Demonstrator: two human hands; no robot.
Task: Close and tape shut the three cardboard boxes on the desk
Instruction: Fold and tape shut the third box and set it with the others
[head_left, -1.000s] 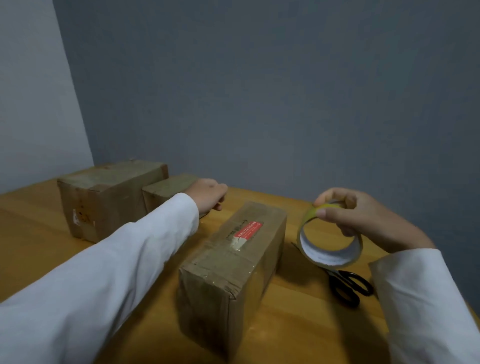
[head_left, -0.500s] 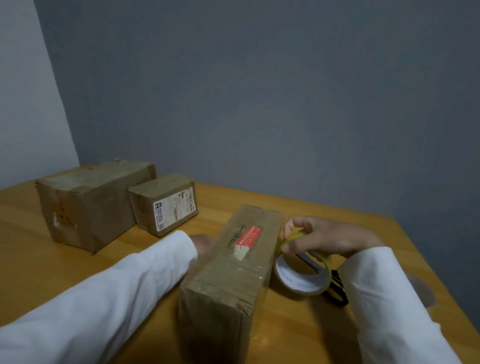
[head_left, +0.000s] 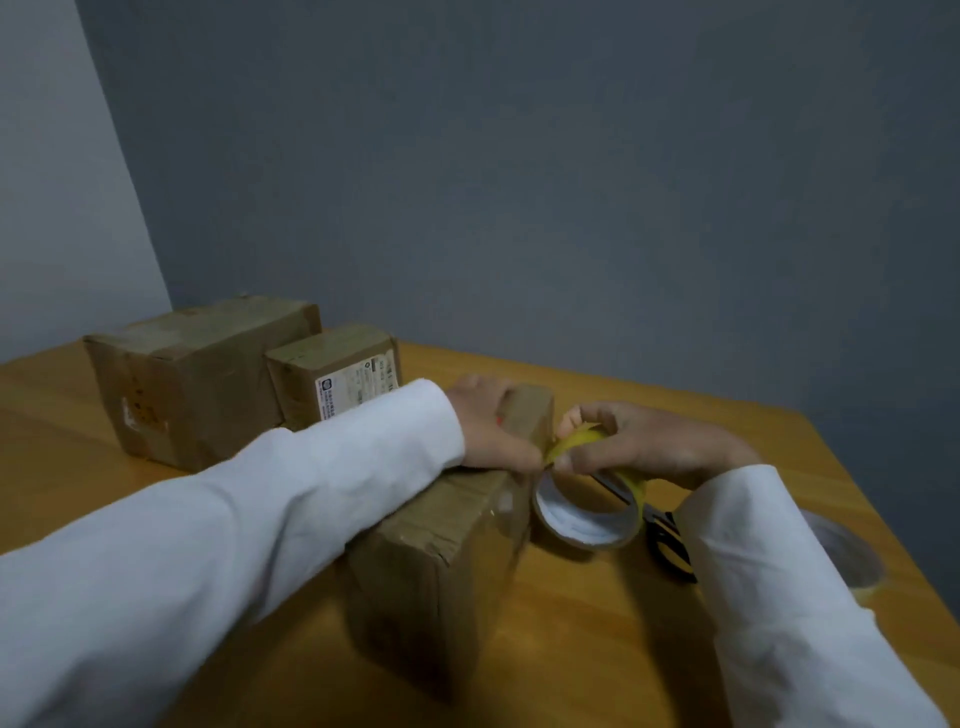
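A long closed cardboard box (head_left: 441, 561) lies in the middle of the wooden desk (head_left: 597, 649). My left hand (head_left: 488, 426) lies across its top, and its thumb and fingers pinch the loose yellow tape end (head_left: 569, 447) at the box's right edge. My right hand (head_left: 644, 447) grips the tape roll (head_left: 587, 519), which stands beside the box's right side. A large closed box (head_left: 197, 379) and a small labelled box (head_left: 337, 374) stand side by side at the back left.
Black-handled scissors (head_left: 667, 540) lie on the desk right of the roll, partly under my right sleeve. A second tape roll (head_left: 852, 556) lies near the desk's right edge. Grey walls stand close behind the desk.
My left hand has come up from beside the box onto its top and taken the tape end. My right hand stays at the box's right side with the roll.
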